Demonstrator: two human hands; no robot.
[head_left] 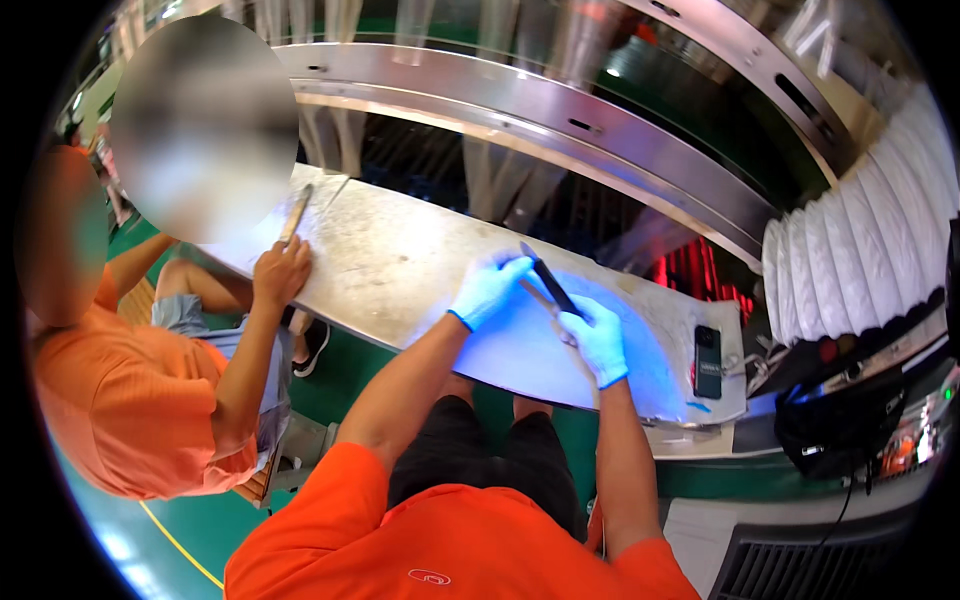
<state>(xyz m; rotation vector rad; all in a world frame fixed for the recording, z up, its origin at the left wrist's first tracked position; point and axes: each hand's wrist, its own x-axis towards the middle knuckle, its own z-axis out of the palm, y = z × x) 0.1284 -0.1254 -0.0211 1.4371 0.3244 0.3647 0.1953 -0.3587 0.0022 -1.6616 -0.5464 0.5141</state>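
On the bench, head view: our left hand [488,288] in a blue glove grips the thin black stick tool [548,280] over the scratched grey metal bench [400,270].
Right hand [600,340]: closed on a thin metal strip [545,300].
Risk: we think the strip may slip if our grip loosens.
Labels: flat black phone [707,360] lies at the right, near small blue scrap [698,406].

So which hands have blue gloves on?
The left hand and right hand in the middle, holding a dark tool. The co-worker's hand is bare.
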